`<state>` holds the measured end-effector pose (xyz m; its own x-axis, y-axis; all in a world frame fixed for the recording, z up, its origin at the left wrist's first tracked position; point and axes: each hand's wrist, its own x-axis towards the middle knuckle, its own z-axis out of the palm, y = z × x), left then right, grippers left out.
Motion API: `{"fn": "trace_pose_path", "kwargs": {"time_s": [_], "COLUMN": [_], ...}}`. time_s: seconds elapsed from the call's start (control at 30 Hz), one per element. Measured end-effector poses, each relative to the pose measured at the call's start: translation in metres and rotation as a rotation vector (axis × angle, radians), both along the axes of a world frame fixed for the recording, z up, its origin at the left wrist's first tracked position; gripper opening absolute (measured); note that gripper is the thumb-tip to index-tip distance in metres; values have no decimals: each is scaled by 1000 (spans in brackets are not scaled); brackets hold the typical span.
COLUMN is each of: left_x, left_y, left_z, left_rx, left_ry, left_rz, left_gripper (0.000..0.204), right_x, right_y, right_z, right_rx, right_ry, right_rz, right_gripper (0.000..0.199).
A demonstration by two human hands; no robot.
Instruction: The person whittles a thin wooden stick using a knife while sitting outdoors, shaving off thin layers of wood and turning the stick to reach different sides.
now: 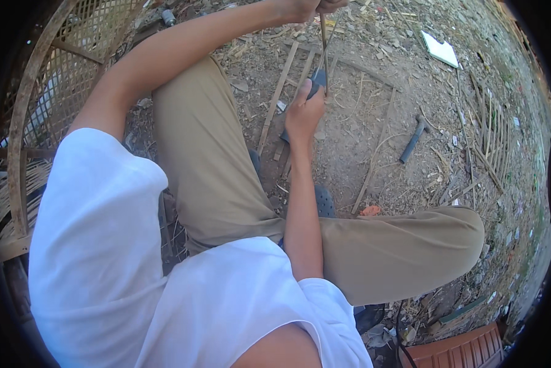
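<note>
My left hand (305,8), cut off partly by the top edge, is closed around the upper end of a thin wooden strip (324,43). The strip hangs almost upright from it toward my right hand. My right hand (304,115) is wrapped round a dark blue-black object (317,83) beside the strip's lower end; its kind cannot be made out. Whether the right fingers also touch the strip is unclear. Below them, long wooden slats (278,98) lie on the ground, joined like a frame.
A hammer (415,140) lies on the dirt to the right. Beyond it are a white flat piece (439,49) and a slatted bundle (493,135). A woven lattice panel (97,55) with a wooden frame stands at left. A reddish-brown plastic piece (456,351) sits at lower right.
</note>
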<state>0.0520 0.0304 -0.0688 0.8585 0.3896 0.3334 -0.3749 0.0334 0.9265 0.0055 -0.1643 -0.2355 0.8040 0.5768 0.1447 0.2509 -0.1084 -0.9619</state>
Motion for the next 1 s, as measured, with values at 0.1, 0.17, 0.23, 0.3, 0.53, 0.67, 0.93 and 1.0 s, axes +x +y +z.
{"fn": "trace_pose_path", "kwargs": {"time_s": [0.1,0.17,0.23,0.3,0.53,0.67,0.93,1.0], "left_x": [-11,-6,-3,-2,-16,-13,8,12], "left_y": [9,12,10,14,20,26,19,6], "left_z": [3,-2,5,0,-3,-2,-4,-1], "left_rx": [-7,-23,-18,42,88,20,-135,-171], "left_ry": [12,14,19,-41,7,-10,-123,-134], "left_rz": [61,72,47,11,6,-113,-160,-221], "left_gripper": [48,47,48,48,52,53,49,47], "right_x": [4,13,11,7,-18,16,31,40], "right_y": [-12,-26,-25,-2,-1,-32,-10,-17], "right_z": [-60,-100,-111,-89,-12,-104,-29,-23], "right_rx": [-151,-315,-302,-259,-107,-353,9,-7], "right_ry": [222,471,558,367,121,631,743,646], "right_rz": [-28,-34,-88,-71,-8,-10,8,30], "right_gripper": [49,50,51,47,39,44,50,51]}}
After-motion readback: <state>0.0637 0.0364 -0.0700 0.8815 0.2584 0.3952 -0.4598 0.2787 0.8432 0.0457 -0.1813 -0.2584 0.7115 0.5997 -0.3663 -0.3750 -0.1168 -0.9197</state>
